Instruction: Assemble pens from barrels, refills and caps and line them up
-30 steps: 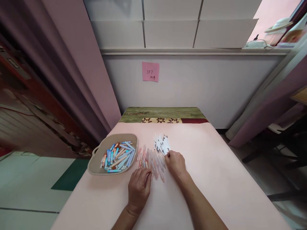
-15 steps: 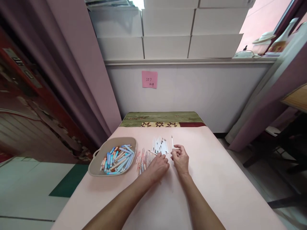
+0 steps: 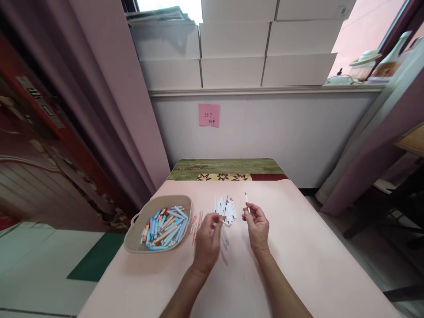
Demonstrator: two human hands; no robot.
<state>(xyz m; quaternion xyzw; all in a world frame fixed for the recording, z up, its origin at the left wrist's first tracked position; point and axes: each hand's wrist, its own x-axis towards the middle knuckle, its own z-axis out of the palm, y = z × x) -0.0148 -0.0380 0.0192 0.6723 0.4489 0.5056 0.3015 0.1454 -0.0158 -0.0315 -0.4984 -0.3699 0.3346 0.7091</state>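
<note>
Pale pink covering (image 3: 308,265) is lying beneath my hands. My right hand (image 3: 258,225) is pinching a white refill (image 3: 247,201), its long axis running away from me, dark tip pointing forward beyond the fingers (image 3: 256,209). My left hand (image 3: 208,243) is forming a narrow, blurred pinch; its contents I cannot tell. Loose refills (image 3: 225,207) are lying beyond it.
</note>
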